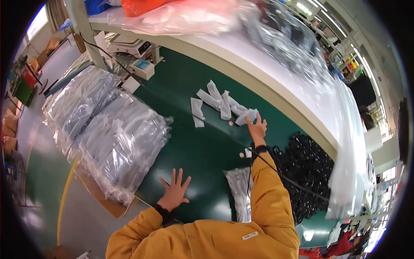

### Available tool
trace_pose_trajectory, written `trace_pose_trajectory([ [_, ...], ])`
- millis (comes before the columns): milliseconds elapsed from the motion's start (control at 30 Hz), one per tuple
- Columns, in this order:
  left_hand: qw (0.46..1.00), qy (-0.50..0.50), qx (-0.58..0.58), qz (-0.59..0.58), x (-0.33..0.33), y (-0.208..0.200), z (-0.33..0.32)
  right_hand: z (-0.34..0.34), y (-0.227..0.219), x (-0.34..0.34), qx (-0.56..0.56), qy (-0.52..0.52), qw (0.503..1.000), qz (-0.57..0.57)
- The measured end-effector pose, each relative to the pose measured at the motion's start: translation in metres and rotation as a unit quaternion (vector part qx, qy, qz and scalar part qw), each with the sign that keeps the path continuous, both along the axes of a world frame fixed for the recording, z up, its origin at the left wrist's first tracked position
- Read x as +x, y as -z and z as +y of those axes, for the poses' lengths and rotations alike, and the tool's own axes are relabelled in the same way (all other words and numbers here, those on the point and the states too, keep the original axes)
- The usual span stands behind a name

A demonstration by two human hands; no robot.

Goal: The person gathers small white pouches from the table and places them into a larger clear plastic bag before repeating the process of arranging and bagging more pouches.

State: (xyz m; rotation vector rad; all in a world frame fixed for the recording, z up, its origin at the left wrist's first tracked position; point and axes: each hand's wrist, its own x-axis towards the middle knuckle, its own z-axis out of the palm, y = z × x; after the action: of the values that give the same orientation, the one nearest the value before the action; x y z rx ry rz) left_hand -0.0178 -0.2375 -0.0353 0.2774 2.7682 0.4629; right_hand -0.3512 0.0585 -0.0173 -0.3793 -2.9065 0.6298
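Over the green tabletop (194, 151), my left hand (174, 191) is spread wide with nothing in it. My right hand (257, 129) reaches farther out, its fingers apart at the near end of a group of folded white strips (225, 105). Its thumb and forefinger lie beside the nearest white piece (246, 116); whether they touch it I cannot tell. Several of these soft strips lie loosely across one another, with one strip (197, 112) apart at the left. By my right forearm is a flat clear-bagged bundle (239, 190).
Stacked clear plastic bags (125, 142) of grey-white goods fill the left side. A heap of glossy black pieces (306, 172) lies at the right. A white shelf (276, 64) with plastic film overhangs the far side. A dark cable (228, 136) crosses the view. A small device (143, 69) stands far left.
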Motion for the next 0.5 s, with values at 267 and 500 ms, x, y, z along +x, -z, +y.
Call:
trace_pose_trajectory([
  [267,0.999,0.014,-0.030,-0.010,-0.013,-0.008,0.008,-0.079,0.003,-0.079,-0.051,-0.088,0.990,-0.099],
  [500,0.999,0.027,-0.020,-0.027,-0.026,-0.012,0.007,-0.122,0.048,0.000,0.144,-0.149,0.978,-0.021],
])
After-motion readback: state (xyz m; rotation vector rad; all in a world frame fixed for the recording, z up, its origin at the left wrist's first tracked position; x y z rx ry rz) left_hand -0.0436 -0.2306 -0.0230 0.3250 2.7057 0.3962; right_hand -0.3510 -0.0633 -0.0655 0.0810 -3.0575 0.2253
